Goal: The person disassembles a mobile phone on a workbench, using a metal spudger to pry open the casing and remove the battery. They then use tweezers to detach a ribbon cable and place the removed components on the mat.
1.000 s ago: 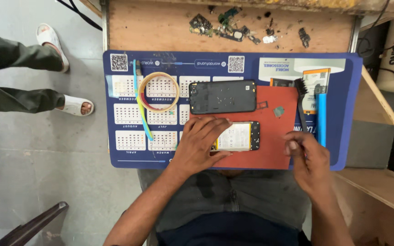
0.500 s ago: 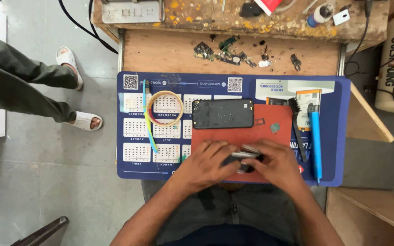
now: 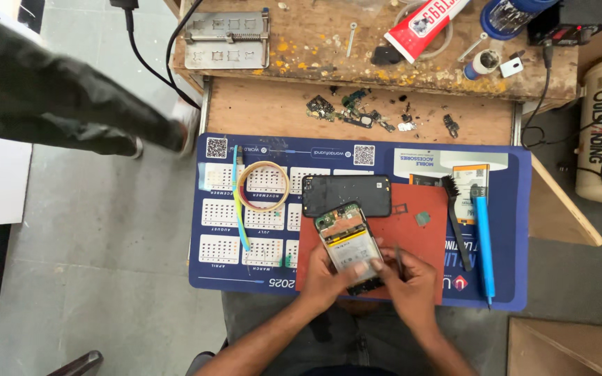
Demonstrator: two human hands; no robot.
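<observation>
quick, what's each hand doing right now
Left hand: closed on the opened phone, tilted up off the red mat.
Right hand: on the phone's lower end, holding a thin tool.

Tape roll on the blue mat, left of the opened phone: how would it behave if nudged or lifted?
The tape roll lies flat on the blue mat, so a nudge would probably slide it, not roll it. It is a thin open ring, likely light. Stood on edge, it could roll.

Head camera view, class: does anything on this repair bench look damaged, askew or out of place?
The opened phone, back removed and battery exposed, lies tilted in the left hand and right hand. Its black rear cover lies apart. Broken circuit scraps litter the wooden shelf.
</observation>
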